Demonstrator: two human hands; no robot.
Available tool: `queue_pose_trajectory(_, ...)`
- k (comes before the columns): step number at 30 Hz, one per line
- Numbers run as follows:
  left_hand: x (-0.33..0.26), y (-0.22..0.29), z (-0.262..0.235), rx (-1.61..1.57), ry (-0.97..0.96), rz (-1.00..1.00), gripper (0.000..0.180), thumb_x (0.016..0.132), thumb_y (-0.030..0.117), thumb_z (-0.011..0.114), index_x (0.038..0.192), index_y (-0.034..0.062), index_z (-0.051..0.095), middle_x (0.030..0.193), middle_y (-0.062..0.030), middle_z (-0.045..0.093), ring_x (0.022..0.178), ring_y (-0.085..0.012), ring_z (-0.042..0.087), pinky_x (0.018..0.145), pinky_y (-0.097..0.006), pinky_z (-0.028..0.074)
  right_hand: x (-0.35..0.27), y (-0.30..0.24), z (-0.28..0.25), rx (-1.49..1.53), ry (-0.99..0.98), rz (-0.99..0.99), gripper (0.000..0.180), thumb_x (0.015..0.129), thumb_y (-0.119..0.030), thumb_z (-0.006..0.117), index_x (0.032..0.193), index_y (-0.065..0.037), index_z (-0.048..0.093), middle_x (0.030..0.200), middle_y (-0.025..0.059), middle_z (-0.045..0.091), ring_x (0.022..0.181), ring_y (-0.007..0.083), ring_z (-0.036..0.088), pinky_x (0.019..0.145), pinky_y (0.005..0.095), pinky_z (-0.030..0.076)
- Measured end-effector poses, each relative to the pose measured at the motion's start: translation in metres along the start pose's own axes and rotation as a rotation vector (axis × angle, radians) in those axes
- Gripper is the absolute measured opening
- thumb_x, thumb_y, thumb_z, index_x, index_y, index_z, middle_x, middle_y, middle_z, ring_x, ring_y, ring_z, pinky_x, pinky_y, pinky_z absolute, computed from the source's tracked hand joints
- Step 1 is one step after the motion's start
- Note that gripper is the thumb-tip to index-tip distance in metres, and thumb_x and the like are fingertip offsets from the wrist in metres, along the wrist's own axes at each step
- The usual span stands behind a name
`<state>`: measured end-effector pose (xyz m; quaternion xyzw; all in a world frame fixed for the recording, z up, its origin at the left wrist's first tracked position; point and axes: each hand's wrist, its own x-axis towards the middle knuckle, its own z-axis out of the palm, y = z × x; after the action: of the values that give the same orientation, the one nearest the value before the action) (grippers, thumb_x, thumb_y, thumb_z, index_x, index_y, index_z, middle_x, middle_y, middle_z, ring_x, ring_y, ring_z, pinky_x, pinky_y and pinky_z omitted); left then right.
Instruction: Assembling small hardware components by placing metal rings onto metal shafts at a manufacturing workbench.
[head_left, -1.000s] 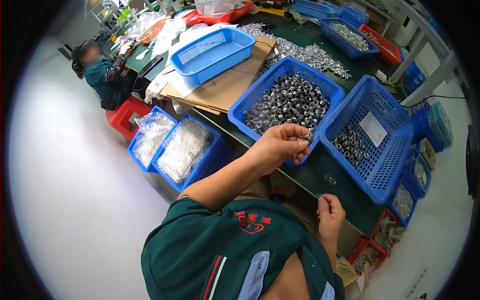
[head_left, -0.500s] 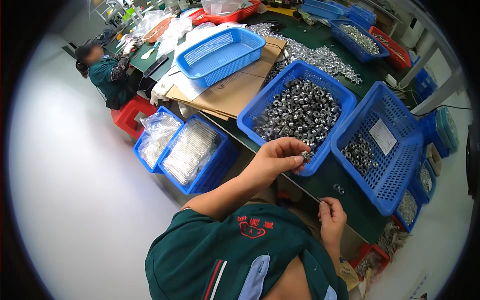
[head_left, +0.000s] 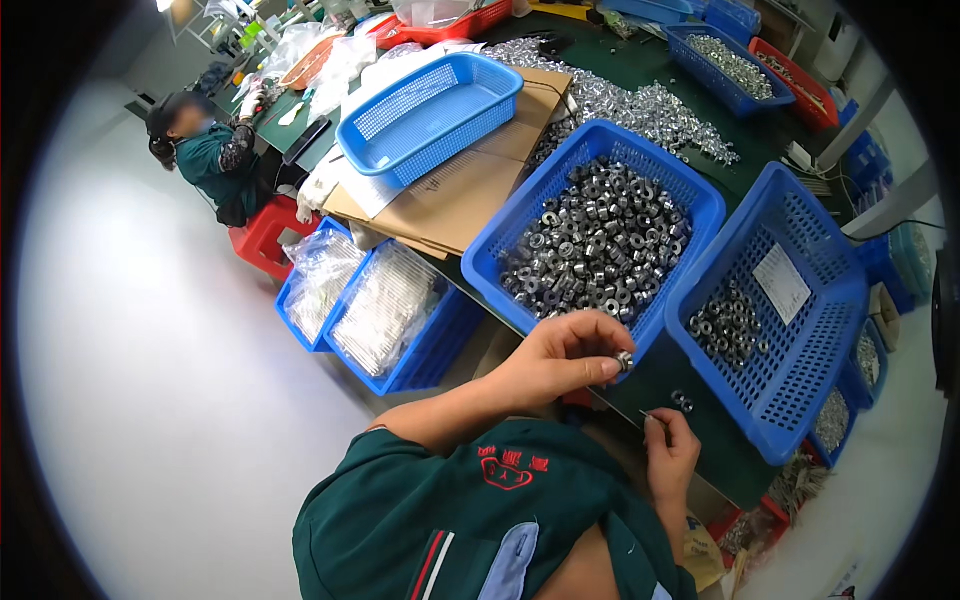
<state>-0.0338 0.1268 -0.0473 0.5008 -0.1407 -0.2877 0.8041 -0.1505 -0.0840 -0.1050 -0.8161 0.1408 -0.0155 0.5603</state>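
Observation:
My left hand (head_left: 565,358) pinches a small shiny metal ring (head_left: 625,361) between thumb and fingertips, just off the near corner of a blue basket (head_left: 480,262) heaped with metal rings (head_left: 600,240). Lower and to the right, my right hand (head_left: 672,455) is closed on a thin pin-like piece (head_left: 644,412); only its tip shows. Two loose rings (head_left: 682,400) lie on the green tabletop (head_left: 735,440) beside that hand. Right of them a second blue basket (head_left: 800,375) stands tilted, with a smaller heap of rings and a white paper label inside.
A light-blue basket (head_left: 430,140) rests on flat cardboard (head_left: 440,215) at the left. Many small silvery parts (head_left: 650,110) spread over the table behind. Blue crates (head_left: 390,320) with bagged rods stand below the table edge. A co-worker (head_left: 210,150) sits at the far left.
The view has shifted slightly. My left hand, still pinching the ring, sits a little lower and nearer my right hand. My right hand keeps its grip.

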Motion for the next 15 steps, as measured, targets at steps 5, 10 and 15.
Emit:
queue_pose_trajectory(5,0.011,0.003,0.001,0.025,-0.084,-0.062,0.022,0.09,0.005,0.064,0.111,0.0034,0.06,0.096,0.0006,0.062,0.084,-0.0062,0.058,0.076,-0.022,0.048,0.008,0.006,-0.007,0.003,-0.047,0.019,0.008,0.087,-0.004,0.064,0.092,0.001,0.064,0.07,0.007,0.06,0.06,0.0105,0.053,0.055,0.0251,0.042)
queue_pose_trajectory(10,0.019,0.002,-0.001,0.036,-0.162,0.004,0.017,0.089,0.003,0.063,0.106,-0.0017,0.062,0.104,-0.0118,0.063,0.097,-0.0185,0.06,0.082,-0.031,0.049,0.012,0.009,-0.009,0.031,-0.074,0.009,0.009,0.089,-0.008,0.061,0.094,-0.001,0.064,0.067,0.0009,0.056,0.06,0.0081,0.051,0.055,0.0233,0.04)
queue_pose_trajectory(15,0.023,0.0,-0.001,-0.013,-0.141,0.006,0.019,0.089,0.003,0.064,0.107,-0.0006,0.063,0.104,-0.0084,0.062,0.092,-0.0139,0.06,0.08,-0.027,0.049,0.012,0.016,-0.01,0.038,-0.094,-0.016,0.01,0.089,-0.004,0.06,0.096,0.0,0.064,0.07,0.0071,0.06,0.059,0.0131,0.054,0.056,0.0264,0.043)
